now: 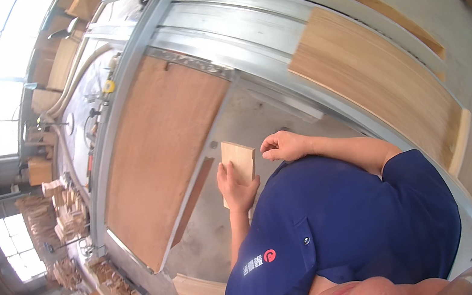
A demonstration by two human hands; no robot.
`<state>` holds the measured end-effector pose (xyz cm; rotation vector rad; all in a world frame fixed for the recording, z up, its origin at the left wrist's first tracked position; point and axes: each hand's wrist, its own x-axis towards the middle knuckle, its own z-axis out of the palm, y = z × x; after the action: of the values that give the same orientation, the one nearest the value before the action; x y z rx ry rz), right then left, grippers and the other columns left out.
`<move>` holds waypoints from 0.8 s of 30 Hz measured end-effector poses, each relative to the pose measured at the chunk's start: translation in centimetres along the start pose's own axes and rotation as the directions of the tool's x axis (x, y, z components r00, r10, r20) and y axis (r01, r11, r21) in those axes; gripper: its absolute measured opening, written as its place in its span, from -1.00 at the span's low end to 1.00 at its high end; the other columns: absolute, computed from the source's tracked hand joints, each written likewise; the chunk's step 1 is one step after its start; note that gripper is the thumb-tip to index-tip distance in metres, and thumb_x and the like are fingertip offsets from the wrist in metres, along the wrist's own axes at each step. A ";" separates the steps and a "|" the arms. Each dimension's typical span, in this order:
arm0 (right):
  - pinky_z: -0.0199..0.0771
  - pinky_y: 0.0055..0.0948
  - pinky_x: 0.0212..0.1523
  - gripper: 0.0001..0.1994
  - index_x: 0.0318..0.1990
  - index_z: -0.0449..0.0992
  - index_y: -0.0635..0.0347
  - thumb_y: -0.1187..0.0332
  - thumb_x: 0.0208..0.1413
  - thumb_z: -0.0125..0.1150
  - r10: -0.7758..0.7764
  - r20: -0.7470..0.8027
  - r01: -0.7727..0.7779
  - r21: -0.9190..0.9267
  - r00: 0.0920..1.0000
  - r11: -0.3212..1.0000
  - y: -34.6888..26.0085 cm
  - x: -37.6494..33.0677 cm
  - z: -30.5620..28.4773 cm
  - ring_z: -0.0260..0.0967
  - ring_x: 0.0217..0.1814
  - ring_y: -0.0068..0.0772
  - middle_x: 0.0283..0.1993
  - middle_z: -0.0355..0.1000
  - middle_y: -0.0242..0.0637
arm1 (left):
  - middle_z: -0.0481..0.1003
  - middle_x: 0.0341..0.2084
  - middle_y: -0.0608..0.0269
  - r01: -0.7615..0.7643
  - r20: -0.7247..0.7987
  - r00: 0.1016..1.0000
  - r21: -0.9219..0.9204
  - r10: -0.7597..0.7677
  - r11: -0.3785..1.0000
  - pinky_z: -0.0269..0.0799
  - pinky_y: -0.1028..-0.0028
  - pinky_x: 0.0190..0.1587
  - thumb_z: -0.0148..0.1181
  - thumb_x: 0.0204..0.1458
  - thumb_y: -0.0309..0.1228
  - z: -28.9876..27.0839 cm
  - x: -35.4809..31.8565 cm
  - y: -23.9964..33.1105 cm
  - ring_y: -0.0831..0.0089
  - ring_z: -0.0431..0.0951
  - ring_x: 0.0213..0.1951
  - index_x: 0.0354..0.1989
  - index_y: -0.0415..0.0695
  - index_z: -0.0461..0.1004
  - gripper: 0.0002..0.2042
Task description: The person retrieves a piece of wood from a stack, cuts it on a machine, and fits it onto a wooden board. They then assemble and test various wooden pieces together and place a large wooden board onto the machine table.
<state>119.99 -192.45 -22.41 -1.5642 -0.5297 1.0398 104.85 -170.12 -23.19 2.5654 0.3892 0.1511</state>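
A small, pale rectangular wooden board [238, 158] is in my left hand [237, 189], in front of my body. The fingers lie along its left side and the thumb is by its lower right, with part of the board hidden behind the hand. Just right of the board is my right hand [286, 145], its fingers curled in loosely. It appears apart from the board, and I see nothing in it.
A reddish-brown panel [168, 139] covers the machine table at left, along a metal rail [121, 116]. A long wooden board [371, 72] lies on the metal bed [229, 23] at right, with a narrow strip [460, 141] across it. Wood pieces [202, 290] lie below left.
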 end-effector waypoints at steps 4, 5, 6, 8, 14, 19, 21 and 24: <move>0.53 -0.29 0.07 -0.61 0.02 0.59 0.30 0.14 0.24 0.28 -0.078 0.059 0.074 0.058 0.995 0.996 -3.3 6.8 -2.7 0.57 0.02 -0.31 -0.04 0.63 -0.12 | 0.15 0.42 -0.26 0.063 -0.003 0.998 0.088 -0.063 0.994 0.18 0.04 0.41 0.55 -0.31 -0.20 -2.3 5.9 -0.6 -0.14 0.17 0.43 0.38 -0.22 0.30 -0.04; 0.53 -0.29 0.07 -0.61 0.02 0.59 0.30 0.14 0.24 0.28 -0.080 0.073 0.075 0.067 0.994 0.995 -3.0 8.5 -3.6 0.57 0.02 -0.31 -0.04 0.63 -0.12 | 0.15 0.42 -0.26 0.082 0.026 0.996 0.133 -0.086 0.988 0.18 0.04 0.42 0.55 -0.30 -0.19 -3.0 6.8 -0.8 -0.14 0.17 0.43 0.39 -0.23 0.30 -0.04; 0.53 -0.28 0.09 -0.62 0.02 0.59 0.31 0.15 0.24 0.28 -0.084 0.000 0.084 0.053 0.996 0.995 -2.3 10.3 -5.2 0.56 0.03 -0.30 -0.03 0.63 -0.12 | 0.14 0.43 -0.26 0.057 0.007 0.998 0.104 -0.058 0.993 0.16 0.05 0.43 0.55 -0.29 -0.20 -2.2 9.2 -0.9 -0.13 0.15 0.44 0.39 -0.23 0.29 -0.04; 0.50 -0.26 0.16 -0.62 0.04 0.58 0.31 0.17 0.26 0.27 -0.079 -0.046 0.076 -0.064 0.996 0.995 -4.0 11.5 -7.5 0.55 0.10 -0.25 0.01 0.63 -0.11 | 0.14 0.43 -0.26 0.078 0.023 0.996 0.082 -0.081 0.994 0.15 0.05 0.43 0.55 -0.28 -0.20 -2.3 12.1 -0.1 -0.13 0.14 0.45 0.39 -0.23 0.28 -0.05; 0.51 -0.37 0.06 -0.68 0.06 0.57 0.29 0.26 0.29 0.26 0.021 -0.416 0.005 0.062 0.909 0.998 -3.6 13.1 -15.8 0.52 0.00 -0.41 -0.07 0.61 -0.24 | 0.15 0.43 -0.28 0.019 0.118 0.993 0.032 -0.023 0.999 0.10 0.06 0.46 0.54 -0.25 -0.14 -2.7 20.0 0.3 -0.15 0.10 0.47 0.39 -0.24 0.30 -0.05; 0.49 -0.34 0.11 -0.66 0.07 0.58 0.26 0.19 0.30 0.25 0.097 -0.584 0.001 0.165 0.806 0.986 -2.6 12.0 -21.5 0.53 0.08 -0.37 -0.03 0.62 -0.20 | 0.18 0.39 -0.33 -0.218 0.211 0.960 0.154 0.184 0.964 0.09 0.00 0.44 0.53 -0.24 -0.09 -2.3 30.9 0.6 -0.21 0.17 0.41 0.35 -0.25 0.32 -0.08; 0.48 -0.40 0.06 -0.66 0.07 0.57 0.28 0.21 0.30 0.26 0.087 -0.686 0.044 0.171 0.722 0.984 -3.7 11.8 -23.2 0.52 0.03 -0.44 -0.08 0.63 -0.24 | 0.18 0.40 -0.33 -0.227 0.223 0.956 0.160 0.189 0.960 0.08 0.00 0.44 0.51 -0.21 -0.05 -2.3 35.0 1.1 -0.20 0.16 0.42 0.36 -0.24 0.32 -0.09; 0.50 -0.35 0.07 -0.64 0.06 0.56 0.30 0.21 0.27 0.28 -0.002 -0.787 -0.078 -0.064 0.617 0.995 -5.8 11.9 -25.7 0.53 0.05 -0.32 0.00 0.61 -0.15 | 0.16 0.41 -0.32 -0.255 0.248 0.946 0.171 0.208 0.952 0.06 0.01 0.45 0.49 -0.16 -0.03 -1.4 41.1 0.8 -0.20 0.14 0.42 0.36 -0.22 0.33 -0.11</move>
<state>148.67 -195.46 -21.41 -1.9296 0.0871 0.2535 143.88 -157.61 -20.37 2.7842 0.0124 -0.1042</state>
